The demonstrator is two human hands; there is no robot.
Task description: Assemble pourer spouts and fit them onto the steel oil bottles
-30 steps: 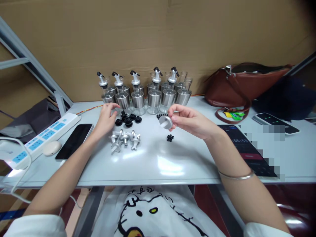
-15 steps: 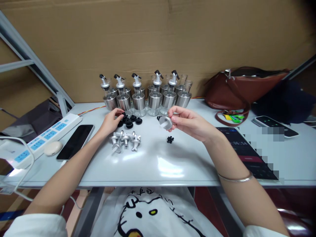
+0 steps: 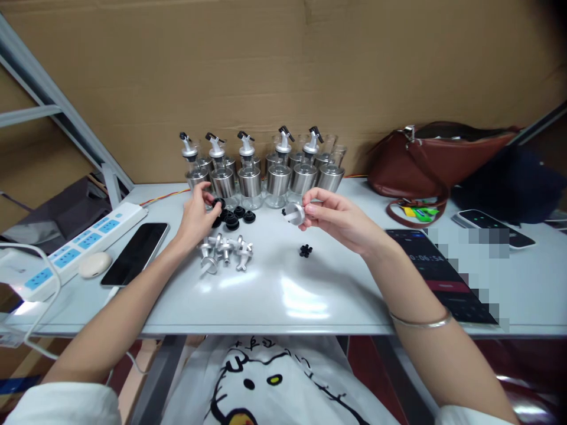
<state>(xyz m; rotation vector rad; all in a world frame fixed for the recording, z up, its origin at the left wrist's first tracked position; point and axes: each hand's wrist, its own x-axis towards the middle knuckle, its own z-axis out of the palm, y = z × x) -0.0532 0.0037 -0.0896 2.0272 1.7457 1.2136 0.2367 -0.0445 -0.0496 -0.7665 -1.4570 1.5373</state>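
My left hand (image 3: 197, 215) pinches a black rubber ring (image 3: 217, 203) lifted just above the pile of black rings (image 3: 234, 217). My right hand (image 3: 339, 218) holds a silver pourer cap (image 3: 295, 213) by its edge, above the table. A heap of loose silver pourer parts (image 3: 224, 251) lies in front of my left hand. A small cluster of tiny black pieces (image 3: 305, 250) lies below my right hand. Behind both hands stand two rows of steel-and-glass oil bottles (image 3: 266, 171), some fitted with spouts.
A white power strip (image 3: 77, 242), a beige oval object (image 3: 94, 264) and a dark phone (image 3: 135, 252) lie at the left. At the right are a black phone showing a timer (image 3: 436, 271), another phone (image 3: 481, 219) and a brown bag (image 3: 436, 156). Cardboard backs the table.
My left hand has picked one black ring out of the pile and lifted it. My right hand has tilted the silver cap and raised it slightly.
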